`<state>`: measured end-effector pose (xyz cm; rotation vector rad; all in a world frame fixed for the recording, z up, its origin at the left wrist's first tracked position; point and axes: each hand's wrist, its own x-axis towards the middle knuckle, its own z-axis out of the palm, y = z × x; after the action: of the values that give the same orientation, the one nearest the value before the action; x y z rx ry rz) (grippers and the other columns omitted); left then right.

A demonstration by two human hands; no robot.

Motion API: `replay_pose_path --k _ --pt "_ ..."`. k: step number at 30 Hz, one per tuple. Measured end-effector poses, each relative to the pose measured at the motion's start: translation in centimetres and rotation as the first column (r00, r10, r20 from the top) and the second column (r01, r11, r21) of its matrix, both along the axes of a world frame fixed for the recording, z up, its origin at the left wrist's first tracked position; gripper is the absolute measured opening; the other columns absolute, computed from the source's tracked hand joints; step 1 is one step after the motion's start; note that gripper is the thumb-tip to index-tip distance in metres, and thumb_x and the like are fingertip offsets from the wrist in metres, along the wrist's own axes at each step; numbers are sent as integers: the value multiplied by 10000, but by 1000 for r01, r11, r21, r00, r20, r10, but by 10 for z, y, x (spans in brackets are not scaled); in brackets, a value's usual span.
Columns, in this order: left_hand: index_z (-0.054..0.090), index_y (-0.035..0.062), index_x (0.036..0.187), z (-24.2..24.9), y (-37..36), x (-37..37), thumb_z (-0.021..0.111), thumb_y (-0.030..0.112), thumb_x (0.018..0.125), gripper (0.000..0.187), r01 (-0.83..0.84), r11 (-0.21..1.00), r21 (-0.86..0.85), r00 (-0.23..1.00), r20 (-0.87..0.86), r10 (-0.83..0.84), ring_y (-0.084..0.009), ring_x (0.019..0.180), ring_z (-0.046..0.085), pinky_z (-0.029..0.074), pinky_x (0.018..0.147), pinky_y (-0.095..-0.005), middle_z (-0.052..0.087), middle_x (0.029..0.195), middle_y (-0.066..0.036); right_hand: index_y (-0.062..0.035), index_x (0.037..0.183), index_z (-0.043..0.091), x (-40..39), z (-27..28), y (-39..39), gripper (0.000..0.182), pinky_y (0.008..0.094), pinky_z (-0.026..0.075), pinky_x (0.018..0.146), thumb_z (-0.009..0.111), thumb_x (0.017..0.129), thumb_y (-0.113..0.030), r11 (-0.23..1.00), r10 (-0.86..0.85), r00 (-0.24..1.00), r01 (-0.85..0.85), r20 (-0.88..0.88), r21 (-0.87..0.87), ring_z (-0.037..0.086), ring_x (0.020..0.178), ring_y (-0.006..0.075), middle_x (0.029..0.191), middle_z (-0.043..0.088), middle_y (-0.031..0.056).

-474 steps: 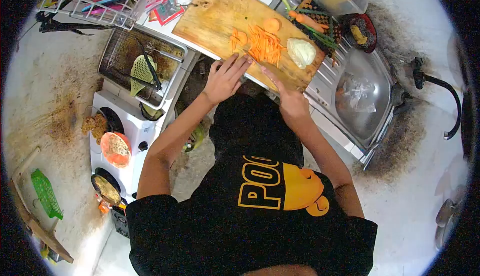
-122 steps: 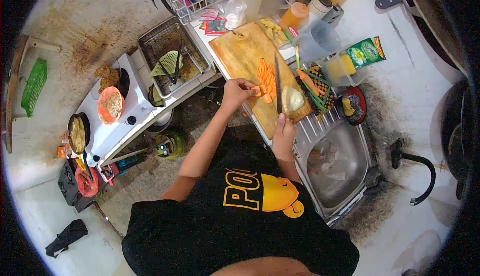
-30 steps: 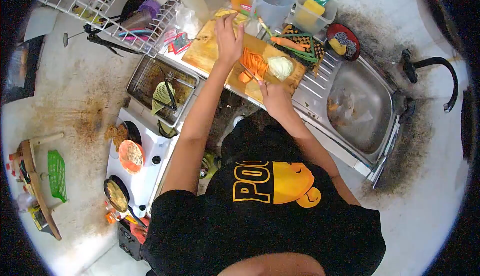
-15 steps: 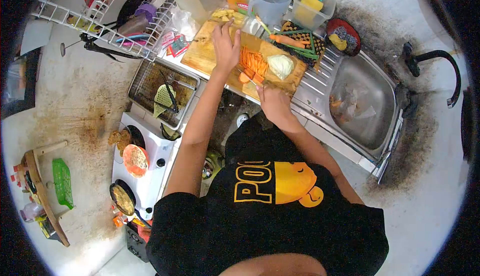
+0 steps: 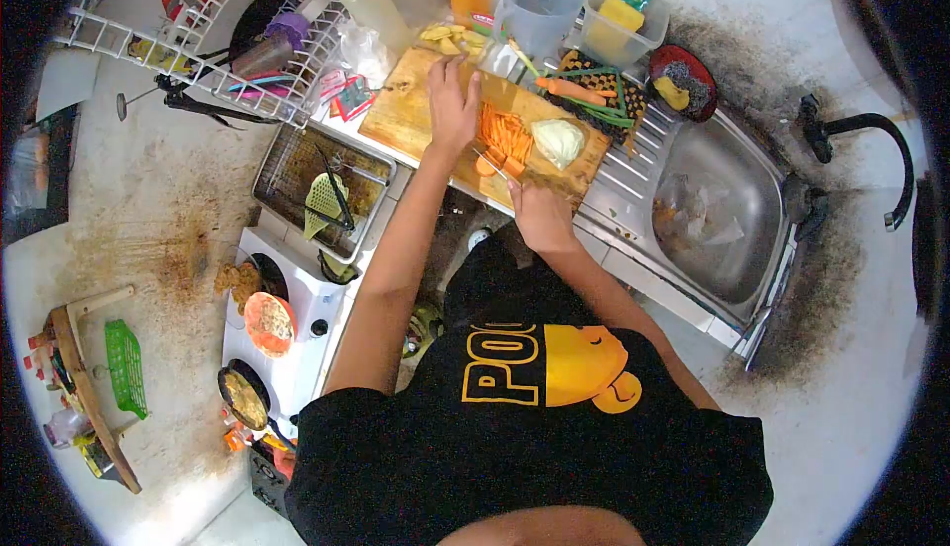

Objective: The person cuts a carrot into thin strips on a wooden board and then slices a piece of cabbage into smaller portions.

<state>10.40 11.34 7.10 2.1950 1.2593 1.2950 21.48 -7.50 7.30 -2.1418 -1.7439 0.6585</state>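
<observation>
My left hand (image 5: 453, 116) rests on the wooden cutting board (image 5: 404, 101) with its fingers apart and nothing in them. My right hand (image 5: 542, 215) is closed around a knife at the board's near edge; the handle is hidden in the fist. The thin knife blade (image 5: 486, 159) points left across orange carrot pieces (image 5: 512, 165). Just beyond these lies a heap of carrot strips (image 5: 504, 131). A pale cabbage chunk (image 5: 558, 142) sits to its right. Yellowish pieces (image 5: 450, 38) are at the board's far end.
Right of the board is a steel sink (image 5: 717, 215) with a black faucet (image 5: 876, 111). A whole carrot (image 5: 569, 89) and green stalks lie behind the board. To the left stand a metal fryer basket (image 5: 287, 175), a white stove (image 5: 302, 299) with a frying pan (image 5: 243, 395), and a dish rack (image 5: 148, 51).
The view has shifted slightly. My left hand's fingers have bent a little more over the board. My right hand keeps its hold, and the knife blade shows more clearly over the carrot pieces.
</observation>
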Motion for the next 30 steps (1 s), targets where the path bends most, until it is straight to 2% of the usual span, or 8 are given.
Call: replay_pose_path --k 3,5,11,15,19,23,25,30 --pt "534 -22 1261 -8 -1 -2 547 205 947 388 -2 1000 14 1000 -6 3 -412 1180 463 339 1040 -488 517 1227 -248 21 829 672 -2 1 1 561 545 511 692 366 1032 -404 1000 -7 1000 8 31 -14 652 715 457 736 653 275" --pt "535 -21 1259 -18 3 -5 544 207 948 385 -14 1000 1 1000 26 14 -413 1178 463 340 1037 -488 517 1222 -246 19 842 688 -1 4 7 559 528 519 697 374 1030 -403 998 62 995 -60 79 -27 661 736 448 756 659 275" --pt "534 -15 1251 -30 9 -4 540 221 947 386 -2 1000 -24 998 55 3 -416 1157 469 342 1029 -487 521 1187 -248 35 856 699 -8 17 11 589 539 514 738 383 1025 -433 996 -18 999 20 30 -87 670 794 445 828 674 273" --pt "532 -8 1252 -22 9 -1 539 235 945 392 -18 1000 24 999 -47 19 -416 1135 478 346 1022 -491 523 1171 -251 21 815 705 4 -1 16 601 552 512 750 391 1014 -451 1000 7 1000 -7 17 -22 674 808 439 787 674 264" --pt "534 4 1257 -6 12 5 547 233 936 395 -31 995 92 999 10 30 -412 1139 480 353 1017 -488 525 1176 -242 44 788 690 12 3 20 648 563 496 747 363 1022 -464 1000 14 999 -13 -44 25 646 800 474 796 652 301" --pt "536 2 1253 20 5 6 555 232 933 395 -18 998 65 998 69 13 -413 1148 480 352 1026 -485 528 1182 -237 61 765 683 12 11 16 703 566 494 752 335 1023 -493 998 17 996 -12 -87 64 640 780 484 783 642 316" --pt "533 -2 1254 24 2 3 556 239 936 399 -19 992 126 998 64 11 -416 1145 482 351 1028 -484 527 1186 -235 63 766 683 11 8 15 708 567 495 752 334 1022 -497 999 24 996 -20 -82 49 640 774 486 777 641 318" --pt "527 -13 1248 7 -5 -9 540 229 946 387 -55 996 71 997 52 51 -406 1154 476 348 1030 -483 516 1205 -234 62 769 686 7 -16 16 696 565 500 746 346 1018 -491 998 42 998 -40 -51 39 644 770 487 781 644 319"
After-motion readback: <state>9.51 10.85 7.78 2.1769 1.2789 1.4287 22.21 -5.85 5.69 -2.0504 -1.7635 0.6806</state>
